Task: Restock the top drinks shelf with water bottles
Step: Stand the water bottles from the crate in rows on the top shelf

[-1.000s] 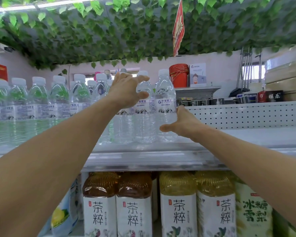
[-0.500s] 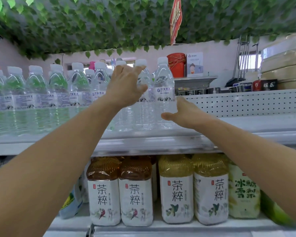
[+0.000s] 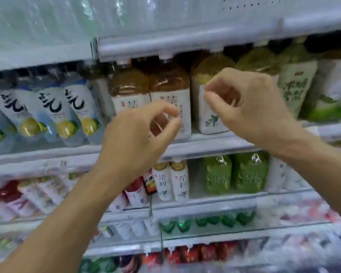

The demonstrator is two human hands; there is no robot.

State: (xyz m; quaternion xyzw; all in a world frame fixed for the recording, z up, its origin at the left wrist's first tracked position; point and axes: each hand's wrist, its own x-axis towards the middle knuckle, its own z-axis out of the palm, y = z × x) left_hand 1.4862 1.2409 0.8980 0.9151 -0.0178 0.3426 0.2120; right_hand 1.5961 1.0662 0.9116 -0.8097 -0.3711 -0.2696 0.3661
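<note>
Blurred drink shelves behind, both hands hover loosely curled, holding nothing.

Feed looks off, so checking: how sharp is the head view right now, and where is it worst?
Head view: motion-blurred throughout; the water bottles at the top are a smear, the lower-right shelves streaked; left hand, right hand and brown tea bottles are clearest.

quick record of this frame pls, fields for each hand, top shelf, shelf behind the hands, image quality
left hand: empty, fingers loosely curled, in front of brown tea bottles
right hand: empty, fingers loosely curled, in front of a yellow tea bottle
top shelf: water bottles only partly in view, blurred
shelf behind hands: tea bottles, lemon drink bottles at left
image quality: motion blur throughout
</note>
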